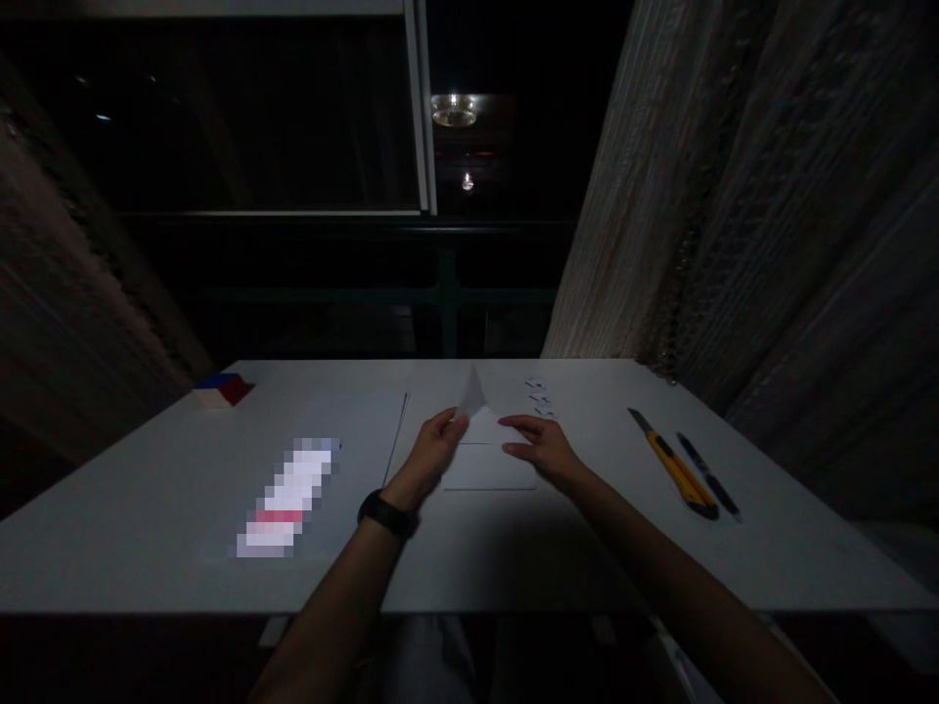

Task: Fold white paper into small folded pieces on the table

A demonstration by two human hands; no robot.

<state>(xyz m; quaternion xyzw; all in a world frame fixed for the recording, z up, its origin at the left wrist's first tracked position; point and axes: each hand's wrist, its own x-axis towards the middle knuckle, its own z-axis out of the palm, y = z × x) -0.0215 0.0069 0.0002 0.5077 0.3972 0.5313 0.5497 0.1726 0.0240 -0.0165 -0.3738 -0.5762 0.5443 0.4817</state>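
In the middle of the white table, my left hand (438, 440) pinches a thin sheet of white paper (473, 393), whose pointed corner stands up above the fingers. A dark band is on that wrist. Below the raised corner lies white paper (490, 469) with a straight crease or edge across it. My right hand (541, 446) is at the paper's right side, thumb and forefinger apart; whether the fingertips touch it is hard to tell in the dim light. Small dark-marked paper pieces (541, 399) lie just beyond this hand.
A yellow box cutter (673, 464), blade showing, and a dark pen (709, 477) lie on the right. Larger white sheets (367, 440) are at left, with a blurred bright oblong (290, 499) over them. A coloured cube (221, 389) sits near the far left corner. Curtains flank the table (132, 548).
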